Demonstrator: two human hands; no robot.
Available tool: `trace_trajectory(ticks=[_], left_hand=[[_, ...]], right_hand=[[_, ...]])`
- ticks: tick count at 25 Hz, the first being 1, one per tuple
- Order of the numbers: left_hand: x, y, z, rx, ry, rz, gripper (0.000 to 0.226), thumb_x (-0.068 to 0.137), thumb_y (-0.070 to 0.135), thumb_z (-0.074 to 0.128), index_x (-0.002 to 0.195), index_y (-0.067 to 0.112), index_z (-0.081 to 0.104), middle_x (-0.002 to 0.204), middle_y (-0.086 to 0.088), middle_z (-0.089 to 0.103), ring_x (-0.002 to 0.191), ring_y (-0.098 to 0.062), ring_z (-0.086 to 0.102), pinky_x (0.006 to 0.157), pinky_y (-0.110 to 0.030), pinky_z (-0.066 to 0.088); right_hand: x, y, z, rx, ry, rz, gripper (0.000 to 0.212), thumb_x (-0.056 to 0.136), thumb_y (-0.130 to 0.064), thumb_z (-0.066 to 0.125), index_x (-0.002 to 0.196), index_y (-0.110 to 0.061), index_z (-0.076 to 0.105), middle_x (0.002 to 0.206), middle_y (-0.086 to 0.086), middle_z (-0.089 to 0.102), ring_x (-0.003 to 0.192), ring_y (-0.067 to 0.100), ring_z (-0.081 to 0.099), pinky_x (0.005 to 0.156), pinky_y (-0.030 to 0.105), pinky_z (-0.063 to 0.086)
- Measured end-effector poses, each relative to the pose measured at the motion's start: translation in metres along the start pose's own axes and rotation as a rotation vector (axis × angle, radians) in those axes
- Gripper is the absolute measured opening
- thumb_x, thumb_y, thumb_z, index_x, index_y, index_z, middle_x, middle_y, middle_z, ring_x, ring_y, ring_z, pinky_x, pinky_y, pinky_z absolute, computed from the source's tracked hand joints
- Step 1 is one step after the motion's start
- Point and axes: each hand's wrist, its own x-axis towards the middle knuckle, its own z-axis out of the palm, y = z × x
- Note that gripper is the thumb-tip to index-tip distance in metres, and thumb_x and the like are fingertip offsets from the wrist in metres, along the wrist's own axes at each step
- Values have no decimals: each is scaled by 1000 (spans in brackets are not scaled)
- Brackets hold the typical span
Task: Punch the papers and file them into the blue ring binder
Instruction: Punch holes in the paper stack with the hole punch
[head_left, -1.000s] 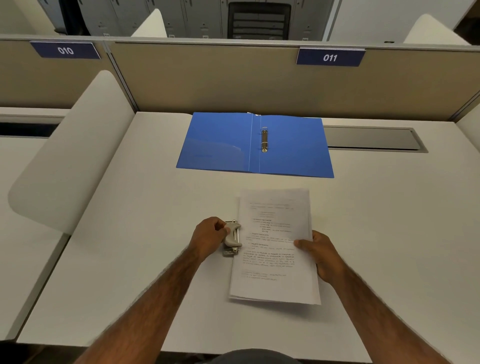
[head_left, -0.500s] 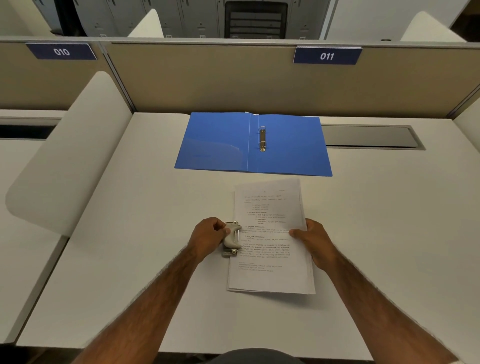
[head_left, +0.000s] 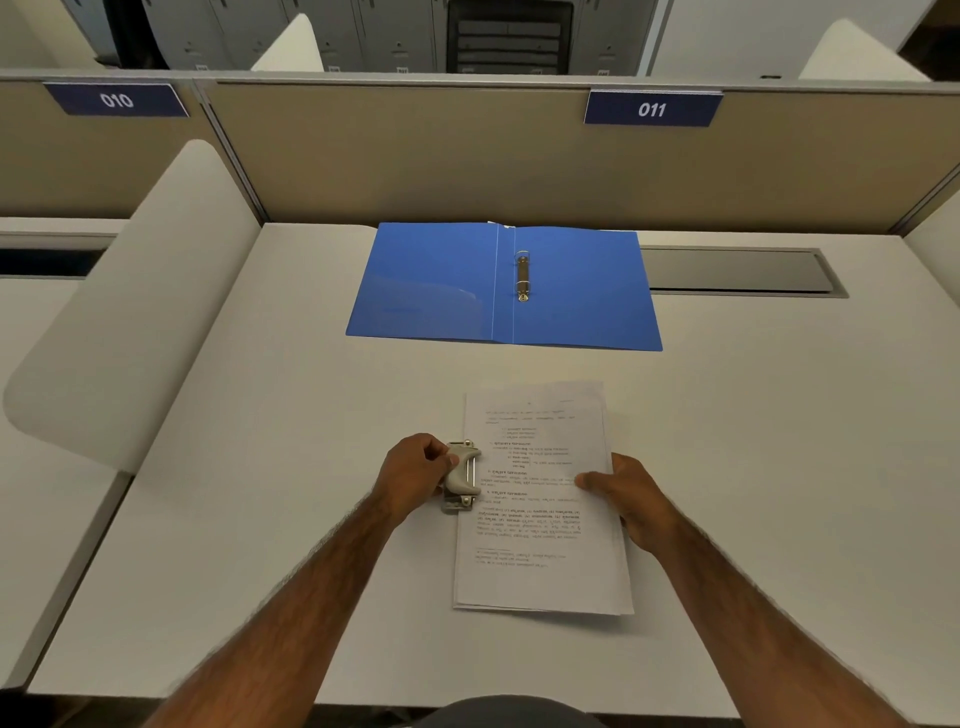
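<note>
A stack of printed white papers (head_left: 540, 519) lies on the desk in front of me, its left edge pushed into a small grey hole punch (head_left: 461, 475). My left hand (head_left: 415, 473) grips the punch's lever from the left. My right hand (head_left: 631, 496) holds the stack's right edge, thumb on top of the sheets. The blue ring binder (head_left: 441, 286) lies open and flat farther back, its metal ring mechanism (head_left: 522, 276) showing beside the spine, with no paper on it.
The white desk (head_left: 260, 467) ends at a beige partition (head_left: 415, 156) with a label 011. A grey cable hatch (head_left: 737, 270) sits to the right of the binder. A white curved divider (head_left: 130, 312) stands along the desk's left side.
The paper stack has shifted slightly away from me along the punch, with my right hand moving along with it. My left hand stays on the punch.
</note>
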Motion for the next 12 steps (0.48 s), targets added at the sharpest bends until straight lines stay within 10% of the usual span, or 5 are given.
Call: trace_trajectory(ticks=[12], left_hand=[[-3, 2, -1, 35, -5, 19, 10, 90, 21, 68, 91, 11, 67, 92, -9, 71, 80, -22, 67, 76, -44, 62]], right_hand=[[8, -5, 9, -21, 161, -51, 33, 89, -8, 69, 122, -10, 68, 113, 10, 75, 99, 32, 73, 91, 52, 58]])
